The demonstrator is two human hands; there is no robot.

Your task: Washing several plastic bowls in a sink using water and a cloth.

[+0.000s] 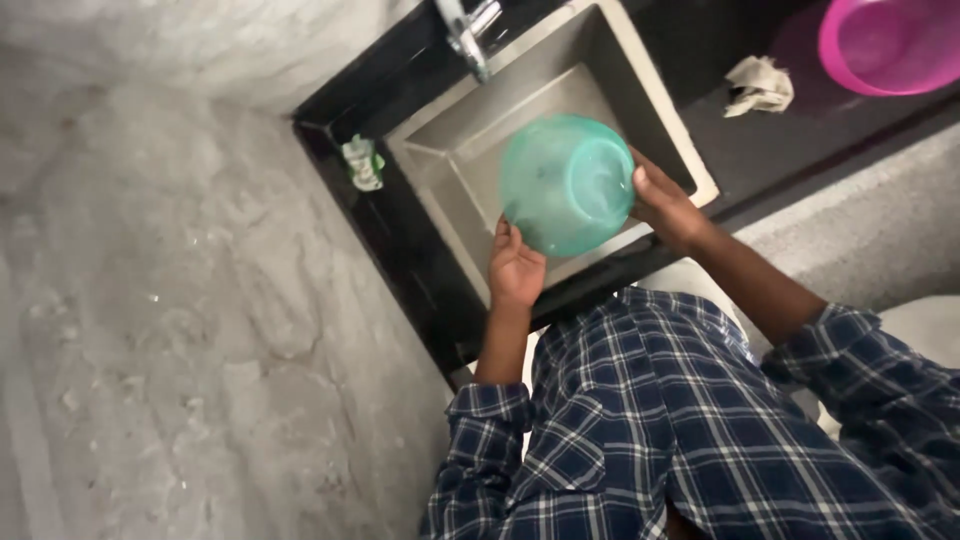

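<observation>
Here both hands, the left hand and the right hand, grip the green bowl closed at its rim, over the sink, below the tap, as if rinsing.

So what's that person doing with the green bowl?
A person in a blue checked shirt holds a see-through green bowl over a grey sink, with the tap just above. The left hand grips its lower edge and the right hand holds the other side. A pink bowl and a crumpled cloth sit on the black counter beside the sink.
</observation>
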